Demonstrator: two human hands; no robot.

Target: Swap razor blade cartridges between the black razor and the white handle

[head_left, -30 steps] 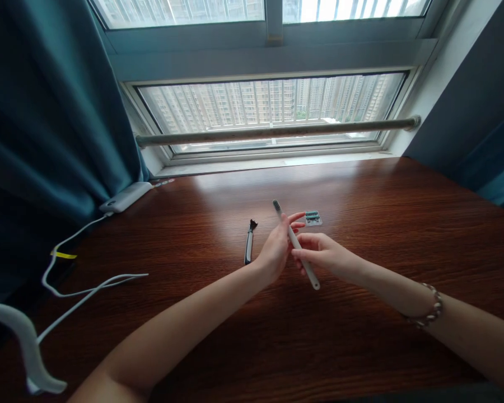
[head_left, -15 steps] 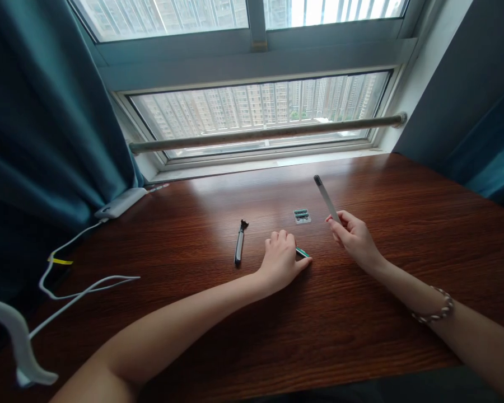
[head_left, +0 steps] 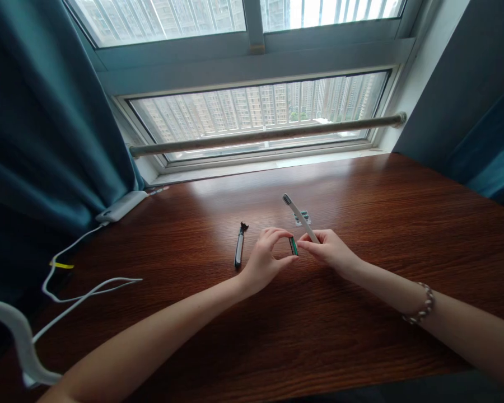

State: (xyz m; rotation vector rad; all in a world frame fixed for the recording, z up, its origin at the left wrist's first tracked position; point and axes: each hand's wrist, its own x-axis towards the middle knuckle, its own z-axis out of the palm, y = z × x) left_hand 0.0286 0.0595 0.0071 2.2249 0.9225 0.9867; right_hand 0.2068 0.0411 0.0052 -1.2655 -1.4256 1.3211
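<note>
Between the thumb and fingertips of my left hand (head_left: 262, 260) is a small green-and-black razor cartridge (head_left: 293, 246), held by its two ends just above the table. My right hand (head_left: 330, 251) is closed around the lower part of a pale toothbrush (head_left: 303, 221); its dark-bristled head points up and to the left. The right fingertips are close to the cartridge; whether they touch it I cannot tell. Behind the toothbrush, partly covered by it, lies a clear case (head_left: 306, 221) with more cartridges. A grey and black razor handle (head_left: 239, 246) lies left of my left hand.
The brown wooden table (head_left: 403, 235) reaches to the window (head_left: 252, 112), which has a metal rail across it. At the left are a white power strip (head_left: 121, 206), a looped white cable (head_left: 88, 291) and a curved white stand (head_left: 14, 330). A dark blue curtain (head_left: 59, 101) hangs there.
My left hand has raised the razor cartridge off the table and turned it more upright. My right hand has moved left with the toothbrush, which now overlaps the clear case.
</note>
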